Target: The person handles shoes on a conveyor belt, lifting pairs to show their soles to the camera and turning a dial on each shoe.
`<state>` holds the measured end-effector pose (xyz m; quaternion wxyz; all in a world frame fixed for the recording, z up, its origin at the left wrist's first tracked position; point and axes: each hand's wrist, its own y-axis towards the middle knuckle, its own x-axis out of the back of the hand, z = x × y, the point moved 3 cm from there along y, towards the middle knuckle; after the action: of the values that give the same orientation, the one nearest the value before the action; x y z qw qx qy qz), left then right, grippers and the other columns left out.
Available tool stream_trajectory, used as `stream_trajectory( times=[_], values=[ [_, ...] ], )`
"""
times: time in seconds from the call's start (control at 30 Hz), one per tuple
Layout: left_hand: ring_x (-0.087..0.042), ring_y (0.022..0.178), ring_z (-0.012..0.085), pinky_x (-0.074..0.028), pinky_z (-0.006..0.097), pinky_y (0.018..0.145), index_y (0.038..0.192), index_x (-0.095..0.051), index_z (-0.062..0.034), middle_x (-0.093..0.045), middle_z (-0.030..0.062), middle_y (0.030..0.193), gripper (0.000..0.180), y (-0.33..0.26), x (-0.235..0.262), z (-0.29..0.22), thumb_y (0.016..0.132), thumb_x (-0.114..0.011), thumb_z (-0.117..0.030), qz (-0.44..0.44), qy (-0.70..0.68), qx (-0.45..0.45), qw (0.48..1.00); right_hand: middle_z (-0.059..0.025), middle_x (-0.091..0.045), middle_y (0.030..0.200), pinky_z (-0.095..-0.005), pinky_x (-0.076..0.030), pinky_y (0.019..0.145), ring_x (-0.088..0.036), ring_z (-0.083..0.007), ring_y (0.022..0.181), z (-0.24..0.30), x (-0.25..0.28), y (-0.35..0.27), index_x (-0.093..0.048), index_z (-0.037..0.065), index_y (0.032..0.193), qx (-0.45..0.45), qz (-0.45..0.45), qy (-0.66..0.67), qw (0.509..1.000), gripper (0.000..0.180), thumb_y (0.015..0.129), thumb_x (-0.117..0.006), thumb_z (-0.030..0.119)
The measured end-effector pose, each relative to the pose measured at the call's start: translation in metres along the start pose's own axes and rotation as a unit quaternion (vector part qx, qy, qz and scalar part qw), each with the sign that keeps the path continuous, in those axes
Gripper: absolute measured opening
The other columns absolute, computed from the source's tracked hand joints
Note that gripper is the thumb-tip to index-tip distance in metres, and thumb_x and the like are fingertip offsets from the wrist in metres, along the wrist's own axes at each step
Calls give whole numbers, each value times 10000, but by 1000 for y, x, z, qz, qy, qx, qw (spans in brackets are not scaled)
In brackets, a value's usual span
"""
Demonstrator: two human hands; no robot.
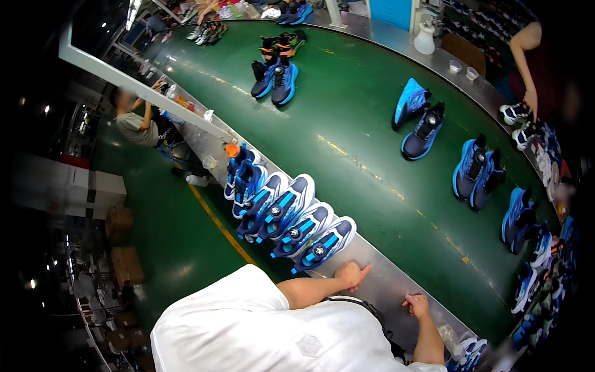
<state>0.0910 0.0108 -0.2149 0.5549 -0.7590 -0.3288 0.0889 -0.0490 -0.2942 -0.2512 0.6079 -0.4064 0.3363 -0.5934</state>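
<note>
Steel ledges (387, 282) bear shoes (288, 208) and clear cups (455, 66), contents unclear.

Right of right hand (417, 305): white-soled shoes (474, 354) I lose at the lower edge | beside it: clear plastic (447, 338), shape too blurred for me | left of left hand (351, 275): rear shoes (233, 177) partly hidden behind others | farther left: shelf clutter (90, 288) too small

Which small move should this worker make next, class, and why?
Probably reach the left hand toward the nearest blue-and-white shoe: that hand appears to hold nothing, and the shoe sits just beside it on the metal ledge.
</note>
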Motion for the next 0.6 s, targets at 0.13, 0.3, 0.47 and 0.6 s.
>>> stream_trajectory(
  times=[0.13,0.3,0.47,0.6],
  values=[
    [-654,488,162,-558,324,596,618,-677,-25,-672,62,589,729,-5,3,1,960,-428,-619,-3,-4,-11,1000,15,-407,456,-279,-240,370,-342,-96,358,8,-4,-4,-661,17,677,-16,10,-4,1000,345,914,-643,267],
    [-652,488,164,-553,327,574,613,-674,-21,-669,65,585,742,-1,-1,5,957,-422,-628,-6,-9,-13,1000,9,-422,437,-282,-248,365,-345,-104,339,7,-5,-5,-668,21,662,-20,2,0,1000,363,916,-641,280],
    [-656,489,169,-566,328,611,585,-663,-24,-659,78,557,743,14,-7,16,963,-421,-615,7,-12,-21,1000,-25,-464,401,-286,-266,351,-389,-115,319,-11,0,19,-672,32,630,110,15,-53,992,439,932,-613,345],
    [-663,494,174,-565,336,615,595,-672,-25,-663,87,563,721,5,-2,12,962,-418,-591,-19,-16,-16,1000,-7,-448,424,-286,-281,345,-378,-116,327,-8,-4,12,-678,21,669,63,-3,-43,997,375,916,-633,299]
  ],
)
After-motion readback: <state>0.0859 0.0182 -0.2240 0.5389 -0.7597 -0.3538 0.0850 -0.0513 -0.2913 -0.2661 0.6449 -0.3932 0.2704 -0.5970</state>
